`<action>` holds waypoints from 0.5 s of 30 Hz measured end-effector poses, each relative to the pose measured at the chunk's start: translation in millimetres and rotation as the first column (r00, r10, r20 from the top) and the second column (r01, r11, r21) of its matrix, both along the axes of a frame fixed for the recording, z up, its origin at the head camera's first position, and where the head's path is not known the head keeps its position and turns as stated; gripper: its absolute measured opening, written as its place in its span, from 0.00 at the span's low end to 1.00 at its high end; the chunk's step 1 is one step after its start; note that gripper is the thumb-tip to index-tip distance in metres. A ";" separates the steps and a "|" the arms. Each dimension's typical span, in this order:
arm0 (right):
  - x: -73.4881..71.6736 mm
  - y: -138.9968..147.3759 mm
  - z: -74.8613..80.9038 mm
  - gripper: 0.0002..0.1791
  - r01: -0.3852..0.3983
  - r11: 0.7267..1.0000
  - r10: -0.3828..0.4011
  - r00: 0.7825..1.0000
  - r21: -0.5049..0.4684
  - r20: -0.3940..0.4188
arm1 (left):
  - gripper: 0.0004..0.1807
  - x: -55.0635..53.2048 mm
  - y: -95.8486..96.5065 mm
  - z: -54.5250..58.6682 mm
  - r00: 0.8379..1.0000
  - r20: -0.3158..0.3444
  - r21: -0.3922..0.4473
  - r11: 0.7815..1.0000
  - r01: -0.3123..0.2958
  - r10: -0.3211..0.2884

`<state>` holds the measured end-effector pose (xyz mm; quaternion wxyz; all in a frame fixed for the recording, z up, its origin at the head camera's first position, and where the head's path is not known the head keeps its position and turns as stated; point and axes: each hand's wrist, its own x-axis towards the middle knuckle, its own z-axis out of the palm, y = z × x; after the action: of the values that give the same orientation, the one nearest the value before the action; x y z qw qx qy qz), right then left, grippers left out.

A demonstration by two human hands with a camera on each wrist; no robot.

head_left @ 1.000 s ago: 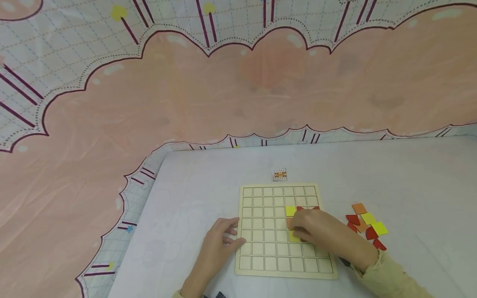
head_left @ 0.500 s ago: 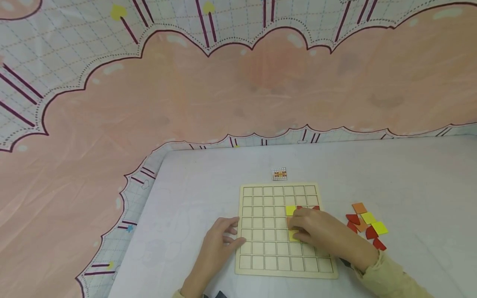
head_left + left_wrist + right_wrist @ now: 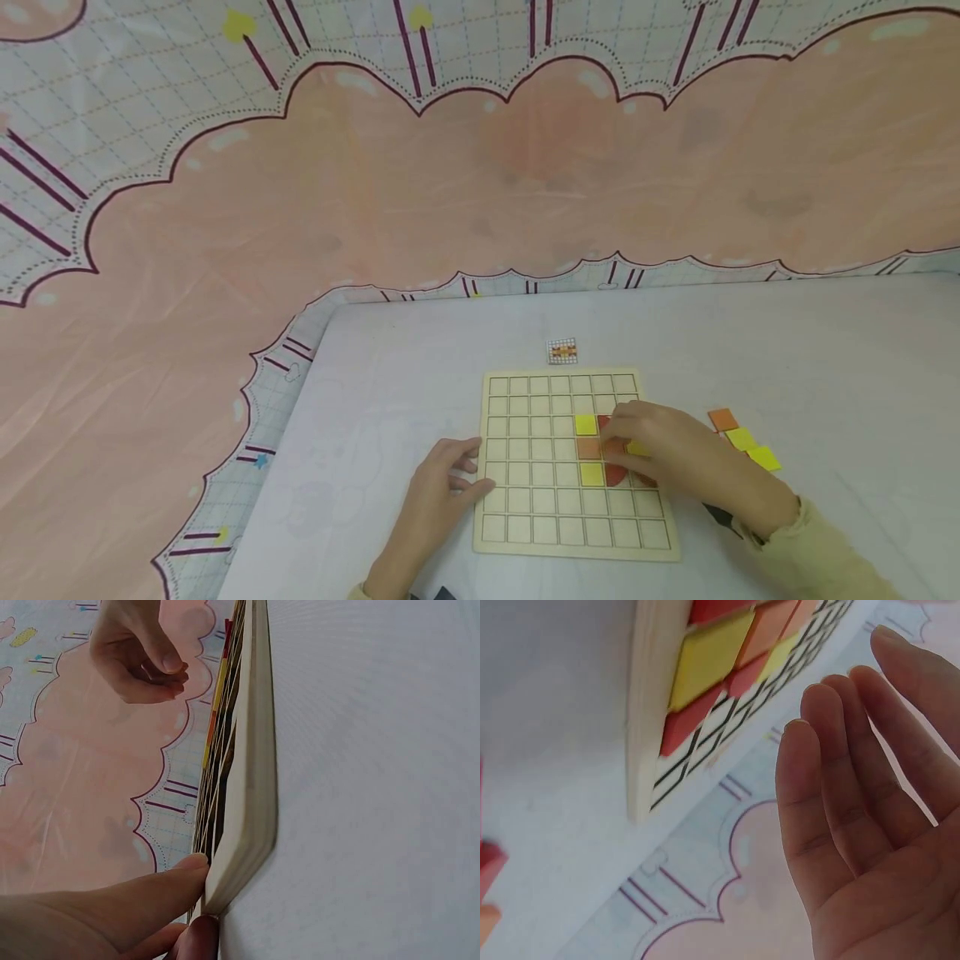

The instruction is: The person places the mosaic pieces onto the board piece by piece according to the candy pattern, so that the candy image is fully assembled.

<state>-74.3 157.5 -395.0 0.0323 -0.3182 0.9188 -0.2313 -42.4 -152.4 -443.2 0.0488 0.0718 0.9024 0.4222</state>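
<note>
A pale wooden grid board [image 3: 542, 500] lies on the table with coloured tiles set in its right half. Among them are yellow squares [image 3: 586, 425], an orange square [image 3: 588, 448] and a red rounded piece [image 3: 615, 476]. At the board's left edge is my left hand [image 3: 442, 483]; its thumb rests on the rim and a fingertip touches the side. Over the tiles hovers my right hand [image 3: 663, 446], hiding some of them in the head view. The right wrist view shows its fingers [image 3: 844, 772] nearly straight, apart from the board, holding nothing.
Loose tiles, including an orange square [image 3: 723, 419] and a yellow square [image 3: 764, 458], lie right of the board, partly behind my right hand. A small pattern card [image 3: 562, 352] lies beyond the far edge. A patterned cloth [image 3: 525, 192] backs the white table [image 3: 397, 375].
My right hand has shifted right and slightly away from the tiles, uncovering the orange square and more of the red rounded piece. It now hides some loose tiles. The left hand has stayed put.
</note>
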 end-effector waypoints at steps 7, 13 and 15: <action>-6.3 15.7 -1.6 0.06 0.015 1.000 -0.015 1.000 0.003 -0.011 | 0.29 -0.7 0.0 0.3 1.000 0.003 -0.010 1.000 -0.004 0.004; -6.4 27.6 -1.8 0.08 0.071 0.997 -0.072 0.997 0.005 0.033 | 0.29 0.3 0.0 0.0 1.000 0.000 -0.012 1.000 0.000 0.000; -6.2 30.0 -1.1 0.08 0.100 0.995 -0.101 0.994 0.013 0.050 | 0.29 0.2 0.2 0.3 1.000 0.002 -0.010 1.000 -0.002 0.002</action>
<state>-80.5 187.5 -396.1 0.0454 -0.2656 0.9338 -0.2356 -42.2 -152.2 -442.9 0.0495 0.0703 0.9046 0.4176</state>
